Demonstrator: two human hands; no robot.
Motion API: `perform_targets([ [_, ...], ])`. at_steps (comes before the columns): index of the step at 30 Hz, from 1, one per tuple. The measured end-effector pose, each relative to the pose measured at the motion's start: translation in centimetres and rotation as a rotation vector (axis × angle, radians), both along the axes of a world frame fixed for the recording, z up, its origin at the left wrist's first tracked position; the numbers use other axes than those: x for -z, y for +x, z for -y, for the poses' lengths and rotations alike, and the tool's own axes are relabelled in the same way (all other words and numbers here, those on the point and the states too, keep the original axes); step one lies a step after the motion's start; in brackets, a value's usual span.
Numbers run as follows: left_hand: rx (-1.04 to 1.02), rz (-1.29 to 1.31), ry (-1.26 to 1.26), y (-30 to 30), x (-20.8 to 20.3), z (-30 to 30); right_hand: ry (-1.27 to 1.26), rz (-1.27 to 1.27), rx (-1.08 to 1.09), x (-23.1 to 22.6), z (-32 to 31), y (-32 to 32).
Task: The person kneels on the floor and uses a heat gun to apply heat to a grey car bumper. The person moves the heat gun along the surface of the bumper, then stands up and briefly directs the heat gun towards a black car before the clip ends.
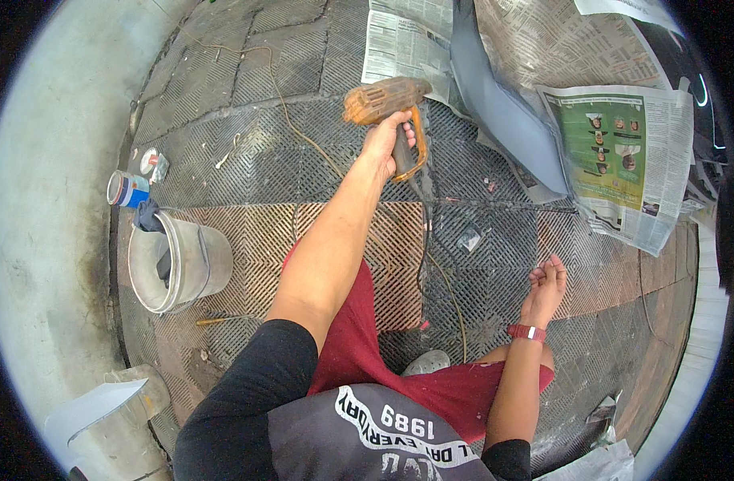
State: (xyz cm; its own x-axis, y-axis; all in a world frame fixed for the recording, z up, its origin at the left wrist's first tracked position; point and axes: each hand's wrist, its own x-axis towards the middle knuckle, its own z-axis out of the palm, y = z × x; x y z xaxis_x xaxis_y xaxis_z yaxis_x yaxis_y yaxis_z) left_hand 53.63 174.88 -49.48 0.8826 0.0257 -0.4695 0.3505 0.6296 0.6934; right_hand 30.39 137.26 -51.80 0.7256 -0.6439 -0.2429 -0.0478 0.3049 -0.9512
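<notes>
My left hand (387, 144) is wrapped round the handle of a worn orange heat gun (383, 100), in front of me near the top middle. The gun lies level, its dark nozzle end toward a smooth grey curved panel (495, 112). Newspaper sheets (615, 152) cover the area round the panel, and the nozzle is close to one of them. Lower on the right, my right hand (548, 279) is held over the floor mat with its fingers loosely curled and nothing visible in them. A red band circles that wrist.
On the left stand a whitish bucket (203, 260) with a dark cloth over its rim and a small paint tin (128, 189). A thin cable (291, 120) crosses the ribbed floor mat (247, 160). A yellow-handled tool (215, 321) lies beside the bucket. A pale wall (54, 200) bounds the left.
</notes>
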Motion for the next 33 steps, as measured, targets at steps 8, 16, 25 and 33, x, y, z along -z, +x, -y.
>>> perform_targets([
  [8,0.037,0.277,-0.122,-1.4,-4.1,-0.3,-0.022,-0.029,0.008,-0.5,-0.6,0.0],
  [16,0.118,0.146,0.058,-1.3,-1.3,-0.6,-0.033,0.000,-0.001,0.0,-0.3,0.3],
  [25,0.469,0.156,0.547,-1.8,3.8,-1.8,-0.060,0.004,-0.010,-0.3,-0.6,0.3],
  [33,0.897,0.471,1.033,-5.3,6.2,-1.3,-0.074,-0.028,0.004,-0.2,0.6,0.0],
])
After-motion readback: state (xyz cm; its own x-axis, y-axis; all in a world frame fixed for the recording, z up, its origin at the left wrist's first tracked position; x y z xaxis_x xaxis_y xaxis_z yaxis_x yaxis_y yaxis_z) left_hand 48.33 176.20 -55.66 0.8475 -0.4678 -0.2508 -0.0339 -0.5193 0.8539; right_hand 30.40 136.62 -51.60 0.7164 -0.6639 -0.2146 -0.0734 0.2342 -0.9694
